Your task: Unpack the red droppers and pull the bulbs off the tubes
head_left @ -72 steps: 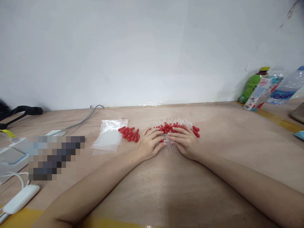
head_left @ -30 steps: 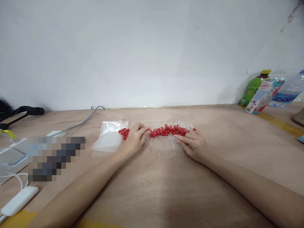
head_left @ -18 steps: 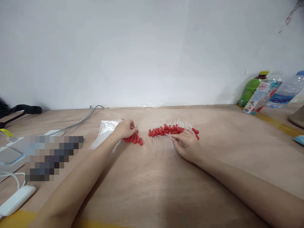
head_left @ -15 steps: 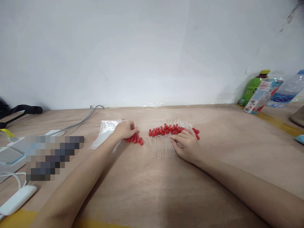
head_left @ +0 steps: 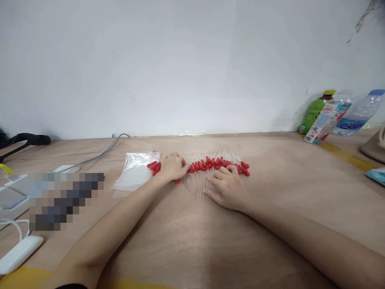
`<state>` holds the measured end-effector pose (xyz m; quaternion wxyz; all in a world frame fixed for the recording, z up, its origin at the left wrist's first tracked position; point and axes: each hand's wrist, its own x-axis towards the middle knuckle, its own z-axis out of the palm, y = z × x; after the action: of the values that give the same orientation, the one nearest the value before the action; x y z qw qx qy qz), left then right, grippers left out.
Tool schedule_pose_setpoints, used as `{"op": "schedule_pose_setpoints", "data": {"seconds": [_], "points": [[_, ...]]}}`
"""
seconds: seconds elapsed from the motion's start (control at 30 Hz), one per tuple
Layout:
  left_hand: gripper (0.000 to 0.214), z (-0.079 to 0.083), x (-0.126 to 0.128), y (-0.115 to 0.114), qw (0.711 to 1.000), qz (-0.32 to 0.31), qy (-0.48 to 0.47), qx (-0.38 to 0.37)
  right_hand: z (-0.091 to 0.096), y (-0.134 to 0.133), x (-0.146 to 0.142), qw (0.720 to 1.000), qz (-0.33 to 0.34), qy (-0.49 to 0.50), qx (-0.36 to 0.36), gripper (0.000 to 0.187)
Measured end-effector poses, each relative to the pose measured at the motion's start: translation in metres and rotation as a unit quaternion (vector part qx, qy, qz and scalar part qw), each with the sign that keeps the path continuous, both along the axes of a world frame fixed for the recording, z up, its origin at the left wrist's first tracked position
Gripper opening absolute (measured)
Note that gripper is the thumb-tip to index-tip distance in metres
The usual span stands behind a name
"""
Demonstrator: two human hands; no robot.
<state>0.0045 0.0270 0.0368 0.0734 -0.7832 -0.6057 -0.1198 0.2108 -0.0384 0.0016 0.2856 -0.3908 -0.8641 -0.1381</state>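
Note:
A row of red rubber dropper bulbs lies across the wooden table, with thin clear glass dropper tubes fanned out in front and more tubes behind. At the row's left end is my left hand, its fingers curled and thumb tip close to the end bulbs. Whatever those fingers pinch is hidden. My right hand rests low over the front tubes, thumb and index finger apart, with nothing visible held. Loose red bulbs lie left of my left hand, partly covered by it.
Clear zip bags lie to the left of the bulbs. Further left are a grey cable, a white power strip and a blurred-out patch. Several bottles, one a green bottle, stand back right against the wall.
My left hand has moved right, from the loose bulbs to the row's left end, uncovering some loose bulbs. My right hand has shifted slightly left, and its thumb and index finger have spread apart.

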Motion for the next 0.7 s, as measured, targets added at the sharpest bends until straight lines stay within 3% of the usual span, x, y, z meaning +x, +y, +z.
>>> {"op": "schedule_pose_setpoints", "data": {"seconds": [0.33,0.5,0.7], "points": [[0.03,-0.008,0.006,0.009,0.999,0.041,-0.014,0.009,0.002,0.0,0.0,0.999,0.024,-0.011,-0.04,0.063],[0.026,0.002,0.002,0.004,0.998,0.021,-0.022,0.047,-0.005,0.005,0.008,0.996,-0.03,0.083,-0.03,0.043],[0.016,0.002,-0.003,-0.022,0.994,-0.084,-0.025,0.061,-0.016,0.019,0.027,0.979,-0.048,0.197,0.013,0.032]]}}
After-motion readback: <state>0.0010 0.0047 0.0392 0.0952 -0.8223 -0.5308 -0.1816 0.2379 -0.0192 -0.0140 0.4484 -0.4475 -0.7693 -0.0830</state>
